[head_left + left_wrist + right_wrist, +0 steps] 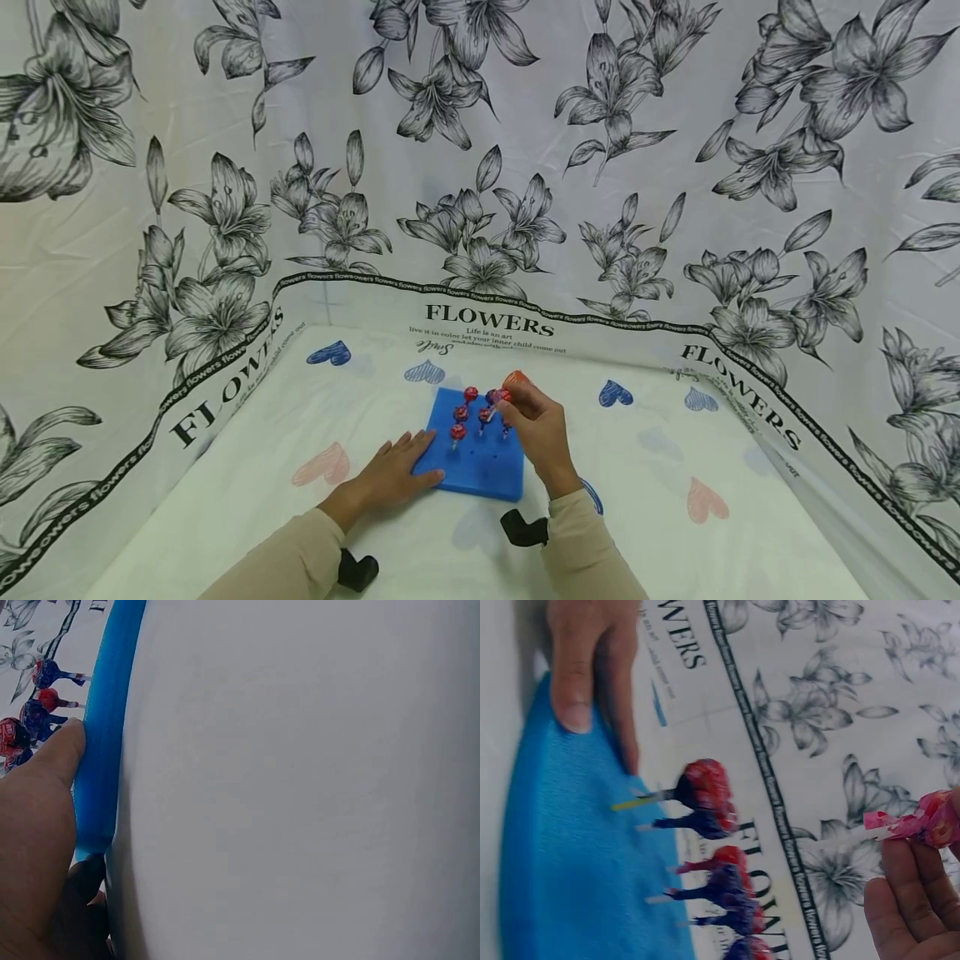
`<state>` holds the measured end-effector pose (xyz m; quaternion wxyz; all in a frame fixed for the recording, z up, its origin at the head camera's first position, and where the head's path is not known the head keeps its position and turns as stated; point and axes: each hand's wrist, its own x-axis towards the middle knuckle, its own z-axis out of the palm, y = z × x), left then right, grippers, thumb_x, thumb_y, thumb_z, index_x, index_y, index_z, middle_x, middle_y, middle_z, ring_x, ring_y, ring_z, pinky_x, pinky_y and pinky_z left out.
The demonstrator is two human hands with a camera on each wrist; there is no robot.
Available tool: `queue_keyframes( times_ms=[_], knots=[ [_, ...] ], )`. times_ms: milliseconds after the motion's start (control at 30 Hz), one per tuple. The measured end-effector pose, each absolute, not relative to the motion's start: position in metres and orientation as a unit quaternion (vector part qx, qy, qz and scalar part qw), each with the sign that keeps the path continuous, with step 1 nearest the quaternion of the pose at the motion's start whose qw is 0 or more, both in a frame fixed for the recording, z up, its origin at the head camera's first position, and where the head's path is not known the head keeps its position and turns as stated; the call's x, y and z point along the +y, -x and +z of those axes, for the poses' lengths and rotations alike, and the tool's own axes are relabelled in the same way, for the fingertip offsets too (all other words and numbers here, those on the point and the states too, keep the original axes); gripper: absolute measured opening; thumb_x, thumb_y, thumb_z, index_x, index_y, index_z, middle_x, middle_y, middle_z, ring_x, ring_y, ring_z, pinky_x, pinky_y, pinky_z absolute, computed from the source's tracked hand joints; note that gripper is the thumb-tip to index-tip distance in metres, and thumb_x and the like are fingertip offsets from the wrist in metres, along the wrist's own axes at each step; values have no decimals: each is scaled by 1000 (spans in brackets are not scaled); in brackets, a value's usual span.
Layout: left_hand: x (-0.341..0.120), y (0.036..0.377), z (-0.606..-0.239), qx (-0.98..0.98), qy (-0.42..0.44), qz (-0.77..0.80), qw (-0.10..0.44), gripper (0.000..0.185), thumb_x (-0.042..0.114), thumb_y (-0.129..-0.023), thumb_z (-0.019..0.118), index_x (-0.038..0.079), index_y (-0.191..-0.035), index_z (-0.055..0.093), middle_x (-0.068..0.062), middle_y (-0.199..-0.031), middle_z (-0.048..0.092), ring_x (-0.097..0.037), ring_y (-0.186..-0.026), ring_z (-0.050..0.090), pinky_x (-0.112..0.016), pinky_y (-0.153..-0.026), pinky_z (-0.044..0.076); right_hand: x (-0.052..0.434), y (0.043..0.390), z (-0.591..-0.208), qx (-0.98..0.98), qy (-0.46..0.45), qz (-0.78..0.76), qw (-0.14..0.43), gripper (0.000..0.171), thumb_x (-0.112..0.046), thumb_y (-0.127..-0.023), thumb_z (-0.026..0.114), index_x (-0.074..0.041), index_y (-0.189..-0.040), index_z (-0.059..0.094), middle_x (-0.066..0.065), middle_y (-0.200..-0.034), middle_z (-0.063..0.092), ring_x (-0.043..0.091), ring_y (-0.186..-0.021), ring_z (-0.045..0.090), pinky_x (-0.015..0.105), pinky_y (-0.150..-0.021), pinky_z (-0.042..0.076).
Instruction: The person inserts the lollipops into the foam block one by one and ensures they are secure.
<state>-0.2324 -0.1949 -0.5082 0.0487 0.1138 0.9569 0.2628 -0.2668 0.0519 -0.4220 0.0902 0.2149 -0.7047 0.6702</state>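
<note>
A blue foam board (480, 475) lies flat on the table with several wrapped lollipops standing in it on their sticks, including a red one (458, 432). My left hand (390, 479) rests on the board's left edge, its fingers fairly straight; the left wrist view shows the thumb (64, 754) against the board's side. Above the far right part of the board, my right hand (542, 429) pinches a pink-red wrapped lollipop (930, 823) by its head. That lollipop's white stick is clear of the board in the right wrist view. Small holes show in the board's near part.
A white cloth (637, 492) printed with hearts covers the table. Behind it hangs a flowered curtain (525, 125) with a black lettered band. Black straps (522, 528) sit at both wrists, and a blue ring shape (592, 497) shows beside the right wrist.
</note>
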Motion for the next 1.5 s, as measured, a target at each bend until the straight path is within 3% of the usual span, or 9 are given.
queue_keyframes(
  times_ms=[233,500,767,967,1500],
  knots=[
    [-195,232,-508,958,-117,257,48,81,61,-90,53,15,-153,31,-12,-154,31,-36,-143,17,-57,-112,8,43,268,-442,-725,-194,658,60,31,-13,-91,69,1,-119,65,13,-107,68,24,-97,65,27,-81,53],
    [-195,231,-505,958,-117,257,43,80,59,-91,54,14,-153,31,-13,-153,31,-37,-142,18,-57,-111,9,35,250,-439,-751,-207,625,48,26,-6,-93,64,6,-117,64,20,-107,67,28,-95,65,28,-82,53],
    [-194,230,-504,957,-116,262,45,80,59,-91,54,13,-153,31,-13,-153,31,-37,-142,17,-57,-111,8,32,253,-449,-760,-198,619,27,25,-3,-94,63,2,-118,64,20,-108,66,31,-97,64,28,-83,52],
    [-195,232,-507,959,-117,254,41,82,62,-90,52,14,-153,30,-12,-154,31,-36,-142,17,-57,-111,9,32,274,-480,-769,-189,610,23,29,-10,-92,67,-3,-120,66,8,-105,67,21,-93,64,26,-83,52],
    [-195,232,-505,959,-118,254,42,81,61,-91,53,14,-153,30,-13,-154,31,-37,-142,18,-57,-112,8,31,273,-488,-821,-180,541,2,32,-20,-93,67,-3,-121,65,-1,-100,67,16,-92,63,33,-85,52]
  ],
)
